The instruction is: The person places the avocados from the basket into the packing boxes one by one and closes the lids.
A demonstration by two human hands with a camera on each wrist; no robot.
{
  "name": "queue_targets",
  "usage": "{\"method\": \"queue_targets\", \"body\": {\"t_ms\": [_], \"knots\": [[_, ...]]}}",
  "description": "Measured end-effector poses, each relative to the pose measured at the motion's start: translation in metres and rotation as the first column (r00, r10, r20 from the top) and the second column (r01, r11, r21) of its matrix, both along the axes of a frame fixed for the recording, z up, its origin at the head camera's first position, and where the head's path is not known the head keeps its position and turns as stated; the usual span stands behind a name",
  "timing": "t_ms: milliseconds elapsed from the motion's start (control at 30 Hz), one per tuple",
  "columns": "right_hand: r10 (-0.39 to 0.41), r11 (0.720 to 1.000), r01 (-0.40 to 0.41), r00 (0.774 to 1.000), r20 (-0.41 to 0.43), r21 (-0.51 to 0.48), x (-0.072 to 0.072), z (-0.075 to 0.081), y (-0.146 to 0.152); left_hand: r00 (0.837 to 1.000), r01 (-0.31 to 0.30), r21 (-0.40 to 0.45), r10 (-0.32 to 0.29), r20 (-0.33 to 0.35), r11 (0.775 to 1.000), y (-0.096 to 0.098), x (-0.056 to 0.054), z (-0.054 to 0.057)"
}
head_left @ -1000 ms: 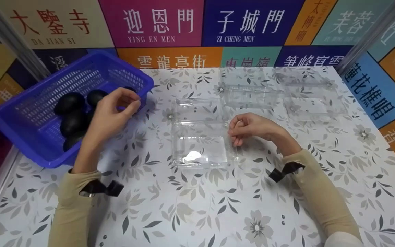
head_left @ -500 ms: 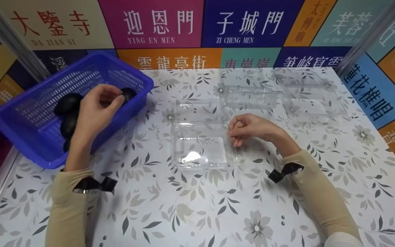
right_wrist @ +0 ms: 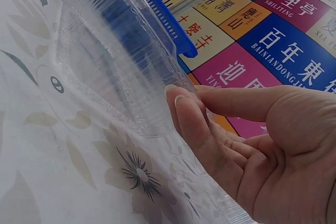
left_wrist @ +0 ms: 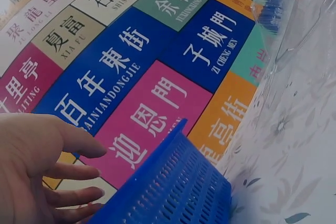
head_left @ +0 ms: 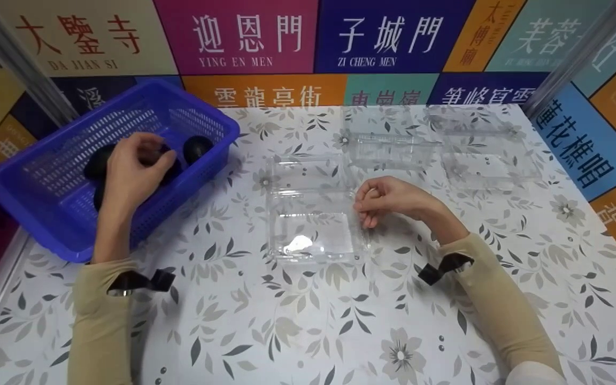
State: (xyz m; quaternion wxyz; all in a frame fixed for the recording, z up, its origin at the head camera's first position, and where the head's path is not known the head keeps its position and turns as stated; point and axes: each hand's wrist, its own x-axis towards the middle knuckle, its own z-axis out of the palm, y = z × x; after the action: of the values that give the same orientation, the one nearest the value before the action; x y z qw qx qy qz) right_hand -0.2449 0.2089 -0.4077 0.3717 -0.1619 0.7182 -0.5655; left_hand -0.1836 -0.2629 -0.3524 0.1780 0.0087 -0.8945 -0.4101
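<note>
My left hand point(head_left: 132, 170) is over the blue plastic basket point(head_left: 51, 238), its fingers loosely curved above the black egg-shaped objects inside. Its fingers look apart in the left wrist view, with nothing seen between them. One black egg-shaped object point(head_left: 198, 149) lies at the basket's right end; others are partly hidden behind the hand. My right hand point(head_left: 391, 202) pinches the right edge of a clear plastic clamshell box point(head_left: 313, 227), which lies unfolded on the table. The right wrist view shows thumb and fingers on the clear box's rim point(right_wrist: 152, 51).
More clear plastic boxes stand at the back right, one box point(head_left: 393, 151) behind the right hand and another box point(head_left: 492, 160) farther right. Printed panels point(head_left: 244, 37) wall the table's back and sides. A flower-patterned cover point(head_left: 265, 331) lies over the table.
My left hand has moved left and slightly down over the basket, uncovering the black egg-shaped object at its right end. The right hand and the clear box have stayed in place.
</note>
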Motion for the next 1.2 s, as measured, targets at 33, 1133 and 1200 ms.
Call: {"method": "queue_targets", "body": {"t_ms": [33, 1133, 1200], "knots": [[0.001, 1.0, -0.001, 1.0, -0.003, 0.0, 0.0, 0.0, 0.0, 1.0, 0.0, -0.003, 0.0, 0.012, 1.0, -0.002, 0.0, -0.001], [-0.004, 1.0, 0.005, 1.0, 0.003, -0.016, 0.0, -0.003, -0.001, 0.926, 0.136, -0.216, -0.047, 0.376, 0.967, -0.032, -0.003, -0.012], [-0.008, 1.0, 0.008, 1.0, 0.004, -0.015, 0.0, -0.002, -0.001, 0.911, 0.137, -0.216, -0.037, 0.412, 0.967, -0.034, -0.003, -0.012]]}}
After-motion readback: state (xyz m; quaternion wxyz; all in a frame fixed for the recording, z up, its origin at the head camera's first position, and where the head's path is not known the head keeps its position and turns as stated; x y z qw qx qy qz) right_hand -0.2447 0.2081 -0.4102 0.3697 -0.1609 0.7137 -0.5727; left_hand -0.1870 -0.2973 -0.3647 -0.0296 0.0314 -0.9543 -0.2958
